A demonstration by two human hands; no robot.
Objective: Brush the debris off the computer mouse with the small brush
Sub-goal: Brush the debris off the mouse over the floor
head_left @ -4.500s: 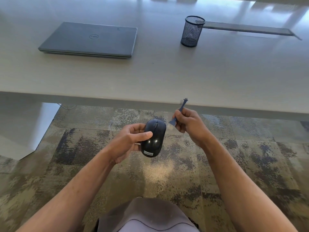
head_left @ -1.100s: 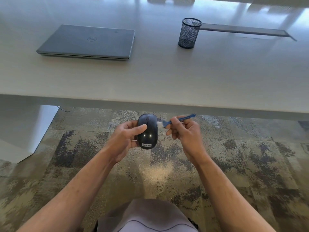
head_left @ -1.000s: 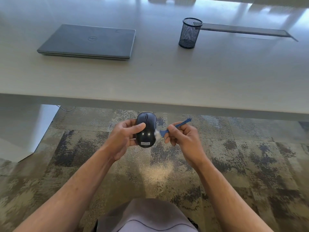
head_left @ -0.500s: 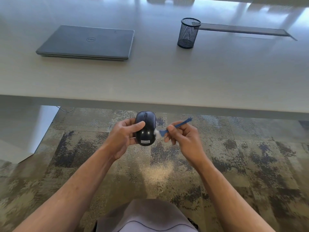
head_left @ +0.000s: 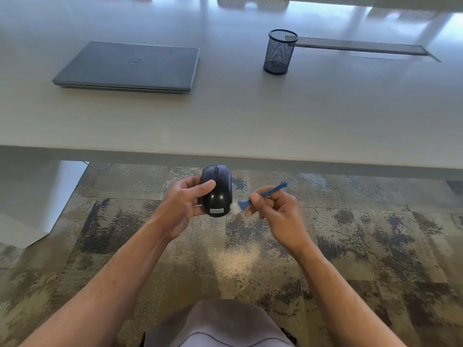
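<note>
At 6 o'clock, a grey-clad knee [head_left: 218, 321] above patterned carpet [head_left: 350, 246]. Mid-frame, the left hand [head_left: 184, 204] holds the black computer mouse [head_left: 217, 190] in the air, grip wrapped round its flanks. At its 4 o'clock, the right hand [head_left: 274, 209] pinches the small brush [head_left: 260, 196], white bristles just beside the shell. Judged: mouse light, rigid, glossy, likely slippery; flanks suit holding. Beyond, the table [head_left: 250, 126] carries a closed laptop [head_left: 130, 66] at 11 o'clock, mesh cup [head_left: 279, 52] at 1.
</note>
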